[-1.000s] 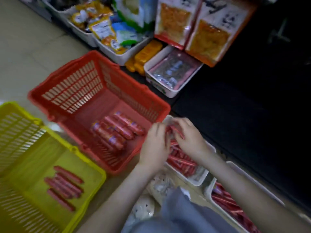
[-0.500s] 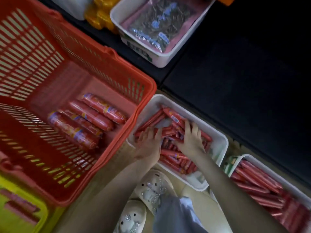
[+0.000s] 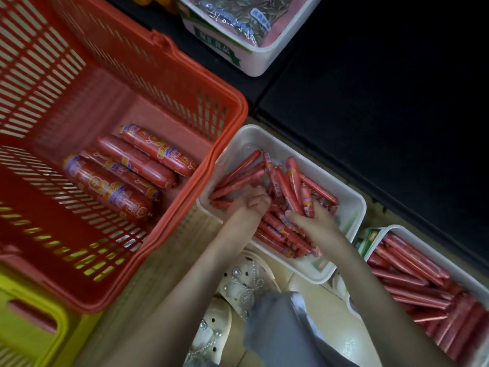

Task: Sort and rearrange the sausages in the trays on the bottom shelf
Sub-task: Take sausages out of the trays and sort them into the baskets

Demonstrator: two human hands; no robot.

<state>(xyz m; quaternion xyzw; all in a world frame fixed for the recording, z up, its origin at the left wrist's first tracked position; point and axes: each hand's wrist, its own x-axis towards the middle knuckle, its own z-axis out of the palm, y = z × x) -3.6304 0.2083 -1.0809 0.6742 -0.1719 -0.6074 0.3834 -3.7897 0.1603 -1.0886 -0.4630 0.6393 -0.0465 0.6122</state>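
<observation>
My L hand, R hand each grip thin sausages in white tray; pile messy, sorting prob. half done.

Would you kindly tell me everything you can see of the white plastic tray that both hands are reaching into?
The white plastic tray is a shallow rectangle with rounded corners and a rolled rim, lying flat at a slant to the view. Thin red sausages are heaped inside; its far corner is bare. The left hand and right hand grip sausages in it. Its left corner sits close beside the red plastic basket.
</observation>
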